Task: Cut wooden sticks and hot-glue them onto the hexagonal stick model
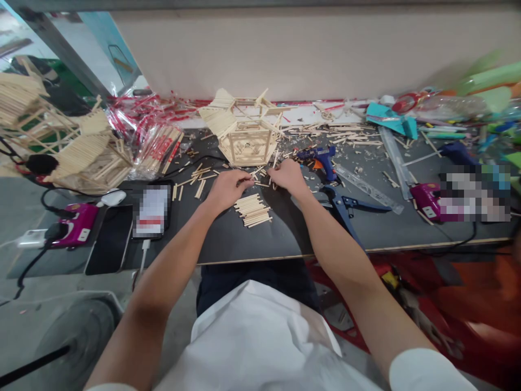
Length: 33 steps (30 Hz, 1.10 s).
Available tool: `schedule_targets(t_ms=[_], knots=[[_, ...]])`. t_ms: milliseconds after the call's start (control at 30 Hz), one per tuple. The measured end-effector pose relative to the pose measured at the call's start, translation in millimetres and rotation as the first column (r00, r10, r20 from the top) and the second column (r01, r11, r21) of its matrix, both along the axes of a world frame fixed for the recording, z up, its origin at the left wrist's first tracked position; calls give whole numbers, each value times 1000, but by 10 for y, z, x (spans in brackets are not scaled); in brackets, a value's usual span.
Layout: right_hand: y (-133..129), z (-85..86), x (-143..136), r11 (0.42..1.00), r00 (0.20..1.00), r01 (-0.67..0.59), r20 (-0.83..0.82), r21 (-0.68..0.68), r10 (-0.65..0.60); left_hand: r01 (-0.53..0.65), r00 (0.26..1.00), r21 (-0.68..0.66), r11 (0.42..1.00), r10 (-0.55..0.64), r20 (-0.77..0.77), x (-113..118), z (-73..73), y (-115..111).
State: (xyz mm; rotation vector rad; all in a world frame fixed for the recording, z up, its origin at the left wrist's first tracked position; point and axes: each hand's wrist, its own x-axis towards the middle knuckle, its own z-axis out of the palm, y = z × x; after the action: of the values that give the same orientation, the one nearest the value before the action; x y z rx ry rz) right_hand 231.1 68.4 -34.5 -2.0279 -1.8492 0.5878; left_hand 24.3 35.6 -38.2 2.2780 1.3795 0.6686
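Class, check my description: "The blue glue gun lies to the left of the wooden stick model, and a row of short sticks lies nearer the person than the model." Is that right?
Not quite: the head view shows the blue glue gun to the right of the wooden stick model. The row of short sticks does lie nearer the person.

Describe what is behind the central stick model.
Behind the stick model rises a pale wall, with a white strip along its foot to the right. Whatever the model covers is hidden.
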Motion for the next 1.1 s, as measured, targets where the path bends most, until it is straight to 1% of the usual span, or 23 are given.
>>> schedule_targets(t_ms=[67, 100, 200, 267, 333, 433, 533, 633, 700, 867, 967, 1100], knots=[[-28, 4, 51, 1000, 999, -1, -39, 13, 1, 1, 999, -2, 1000, -1, 53, -1, 4, 7], [-47, 6, 76, 999, 998, -2, -61, 32, 4, -6, 995, -22, 1000, 8, 103, -3, 3, 11], [-122, 13, 128, 992, 984, -6, -177, 125, 28, -26, 959, -134, 991, 63, 278, -14, -12, 20], [-177, 25, 127, 981, 959, -34, -272, 190, 86, -21, 938, -188, 982, 84, 335, -25, -29, 29], [-228, 41, 98, 966, 918, -99, -353, 238, 181, -7, 933, -208, 978, 81, 352, -36, -44, 39], [-281, 48, 33, 937, 824, -224, -460, 270, 330, 13, 923, -228, 973, 76, 378, -50, -52, 52], [-300, 14, -21, 915, 742, -326, -535, 239, 404, 28, 921, -233, 972, 66, 385, -63, -43, 59], [-299, -35, -64, 889, 695, -390, -558, 238, 454, 39, 924, -231, 972, 53, 379, -79, -27, 63], [-298, -58, -91, 880, 671, -412, -575, 234, 467, 43, 928, -229, 973, 45, 369, -89, -21, 65], [-293, -90, -138, 889, 623, -422, -655, 179, 428, 49, 937, -223, 974, 33, 348, -98, -27, 62], [-267, -133, -146, 877, 595, -438, -667, 198, 448, 41, 940, -207, 977, 33, 341, -99, -37, 62], [-203, -228, -157, 877, 596, -420, -659, 232, 459, 16, 941, -169, 985, 42, 336, -107, -62, 77]])
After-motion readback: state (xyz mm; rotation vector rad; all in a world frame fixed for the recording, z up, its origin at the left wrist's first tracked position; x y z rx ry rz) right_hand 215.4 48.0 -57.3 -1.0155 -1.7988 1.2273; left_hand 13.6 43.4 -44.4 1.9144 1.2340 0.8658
